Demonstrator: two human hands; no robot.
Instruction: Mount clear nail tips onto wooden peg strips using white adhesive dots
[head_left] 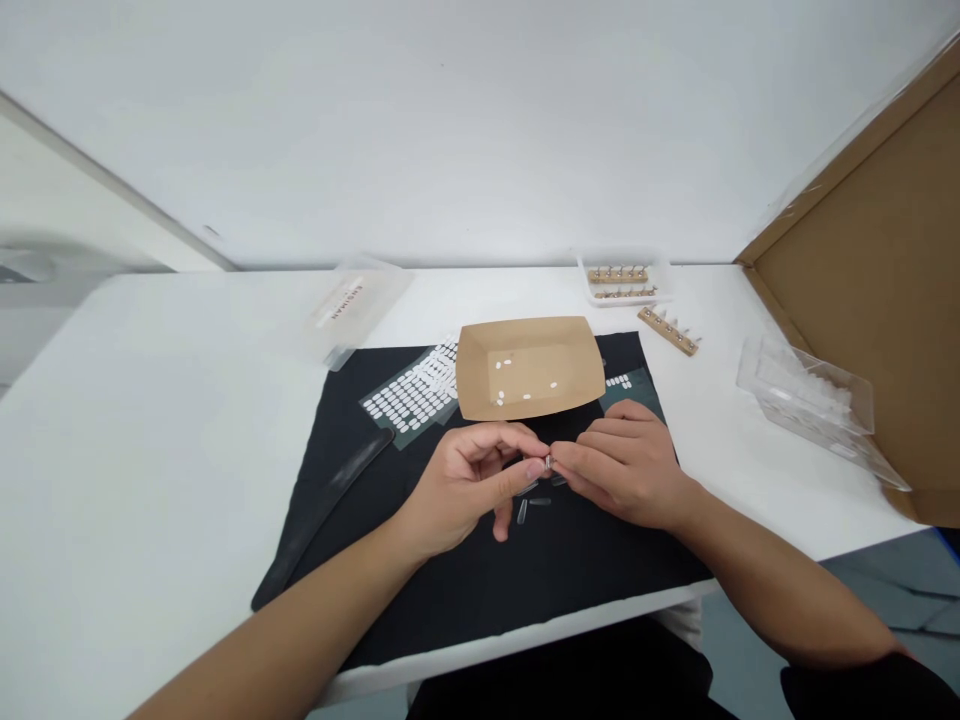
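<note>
Over the black cloth (540,580), my left hand (472,480) and my right hand (626,465) meet fingertip to fingertip. Thumb and index finger of the left pinch a small silvery piece (548,462), and the right fingertips close on it from the other side. Fingers hide most of it, so its exact kind is unclear. Just below lie several clear false nail tips (523,511), partly covered by my left hand. Behind the hands stands a brown paper tray (532,405) with several small white ovals inside.
Sheets of white oval stickers (412,400) lie left of the tray, near a black curved strip (330,510). A strip with metal stands (669,330) sits at back right, by a clear box (626,285) of similar strips. Plastic cases (814,390) and cardboard (870,230) border the right.
</note>
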